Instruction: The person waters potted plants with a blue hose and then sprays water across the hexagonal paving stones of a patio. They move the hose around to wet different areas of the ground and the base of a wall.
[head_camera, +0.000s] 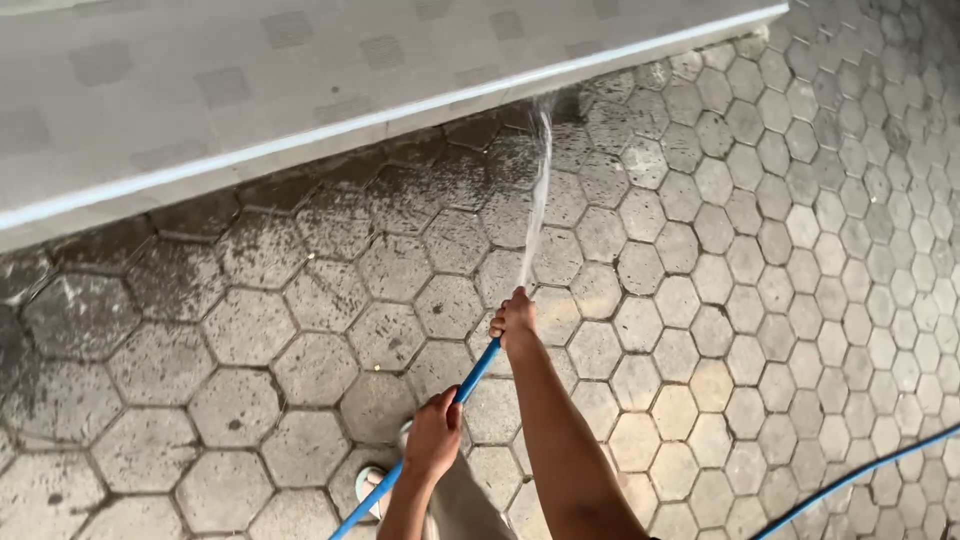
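You hold the blue hose (478, 372) low over the hexagonal paving (700, 300), its tip at your right hand (514, 318) — arm stretched forward, fingers clamped around the end, the water jet (538, 190) spraying ahead to the white step (300, 90). Your left hand (434, 432) grips the hose just behind, wrapped shut — below it, a sandalled foot (371, 487).

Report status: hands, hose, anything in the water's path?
Right hand grips blue rubber hose at its tip; left hand grips it lower. Water jet strikes wet hexagonal paving stones near white tiled step. Path unobstructed.
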